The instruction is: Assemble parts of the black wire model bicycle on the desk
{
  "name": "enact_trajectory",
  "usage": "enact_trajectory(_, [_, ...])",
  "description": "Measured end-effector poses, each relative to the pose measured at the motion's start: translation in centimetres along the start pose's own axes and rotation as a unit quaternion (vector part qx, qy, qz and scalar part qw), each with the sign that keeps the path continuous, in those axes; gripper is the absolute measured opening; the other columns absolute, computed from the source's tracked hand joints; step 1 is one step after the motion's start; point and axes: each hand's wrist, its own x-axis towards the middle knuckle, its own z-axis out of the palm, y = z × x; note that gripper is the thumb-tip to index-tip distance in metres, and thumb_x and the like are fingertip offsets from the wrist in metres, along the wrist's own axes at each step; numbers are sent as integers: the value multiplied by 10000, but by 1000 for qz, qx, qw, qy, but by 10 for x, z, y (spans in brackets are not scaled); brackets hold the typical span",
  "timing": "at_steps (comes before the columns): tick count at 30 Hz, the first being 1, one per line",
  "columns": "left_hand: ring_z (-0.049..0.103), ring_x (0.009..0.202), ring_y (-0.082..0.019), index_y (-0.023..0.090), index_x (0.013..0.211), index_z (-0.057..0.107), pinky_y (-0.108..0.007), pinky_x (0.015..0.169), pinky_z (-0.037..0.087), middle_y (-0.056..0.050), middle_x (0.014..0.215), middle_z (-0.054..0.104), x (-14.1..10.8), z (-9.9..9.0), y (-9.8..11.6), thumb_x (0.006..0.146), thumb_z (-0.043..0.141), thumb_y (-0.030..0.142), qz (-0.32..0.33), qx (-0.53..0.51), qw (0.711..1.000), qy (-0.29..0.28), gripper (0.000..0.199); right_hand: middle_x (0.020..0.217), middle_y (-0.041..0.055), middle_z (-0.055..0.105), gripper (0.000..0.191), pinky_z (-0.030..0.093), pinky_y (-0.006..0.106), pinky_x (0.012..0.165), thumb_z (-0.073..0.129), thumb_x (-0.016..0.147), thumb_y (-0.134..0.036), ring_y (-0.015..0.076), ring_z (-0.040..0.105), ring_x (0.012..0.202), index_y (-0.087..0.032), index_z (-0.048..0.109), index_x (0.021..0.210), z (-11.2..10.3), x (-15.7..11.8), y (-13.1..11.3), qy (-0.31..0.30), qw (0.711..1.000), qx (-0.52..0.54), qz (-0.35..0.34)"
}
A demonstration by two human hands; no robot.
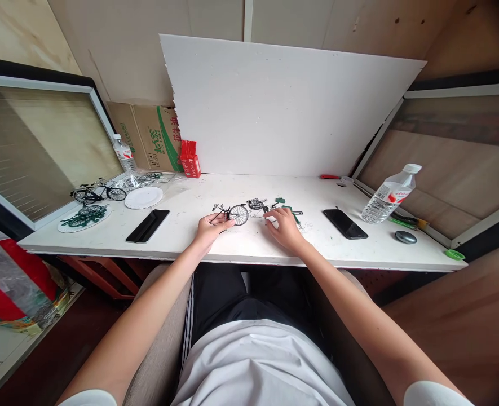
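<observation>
Near the middle of the table's front edge, my left hand (211,230) pinches a small black model bicycle (238,215), its spoked wheel pointing right. My right hand (283,226) is a short way to the right, palm down, thumb and fingers close together over small dark parts; what they hold, if anything, is too small to make out. Behind and between the hands lie small black wheel parts (255,204). Green parts (290,211) lie just behind and beside my right hand, with a small green piece (280,200) farther back.
On the white table (190,194) are a phone (148,226) at left, another phone (345,224) at right, a white plate (143,197), a finished-looking model bicycle (98,193), and a water bottle (388,194). A white board (291,107) stands behind.
</observation>
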Motion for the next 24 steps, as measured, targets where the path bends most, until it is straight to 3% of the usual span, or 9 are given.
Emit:
enact_trajectory(5, [744,995,-242,125,962,800,-390,994,554,-131,1056,813,1,-1,-1,522,1037,294,4,7,1000,-7,528,1015,97,772,202,515,436,920,582,1028,-236,305,608,1027,-228,783,1036,-10,3,-5,-123,988,45,-84])
enact_trajectory(7, [745,996,-247,126,957,798,-393,992,555,-133,1050,813,0,0,0,519,1038,294,4,11,1000,-10,527,1000,95,775,219,510,424,907,580,1030,-211,298,613,1011,-230,797,1015,-12,1,-6,-146,982,38,-110])
enact_trajectory(17, [744,958,-237,133,933,803,-390,981,560,-118,1008,815,-4,4,3,507,1040,288,0,30,999,-23,512,940,111,726,282,491,388,879,522,1075,-218,268,589,965,-202,797,1015,-11,0,-16,-142,977,-38,-152])
enact_trajectory(24, [739,923,-226,126,912,786,-385,947,569,-109,979,804,-2,3,1,477,1049,273,-5,29,999,-12,529,956,115,721,304,515,384,866,502,1083,-229,258,635,943,-197,799,1032,-6,-2,-22,-157,976,-48,-140])
